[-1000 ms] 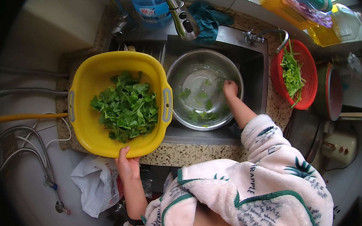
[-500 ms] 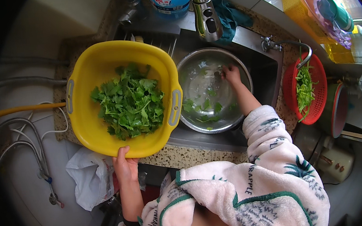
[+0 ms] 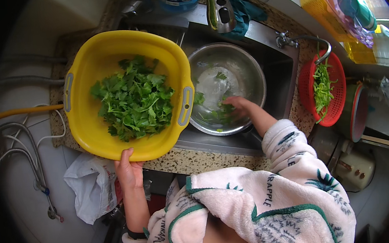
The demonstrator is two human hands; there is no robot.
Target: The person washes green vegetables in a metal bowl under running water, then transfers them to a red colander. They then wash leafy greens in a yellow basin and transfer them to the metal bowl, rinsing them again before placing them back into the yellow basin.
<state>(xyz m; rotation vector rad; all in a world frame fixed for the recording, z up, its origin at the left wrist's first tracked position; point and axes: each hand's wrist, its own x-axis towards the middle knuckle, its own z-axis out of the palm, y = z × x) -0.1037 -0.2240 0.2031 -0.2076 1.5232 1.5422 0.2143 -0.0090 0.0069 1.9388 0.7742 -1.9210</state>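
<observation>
Left of the steel bowl (image 3: 226,87), the left hand (image 3: 128,170) clenches the near rim of the yellow basin (image 3: 96,60), full of light, limp greens (image 3: 132,99). In the bowl, the right hand (image 3: 238,107) reaches wet, slippery leaves (image 3: 219,114); its grip cannot be told.

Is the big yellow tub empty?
No, the yellow tub holds a heap of leafy greens, and the left hand grips its near rim.
</observation>
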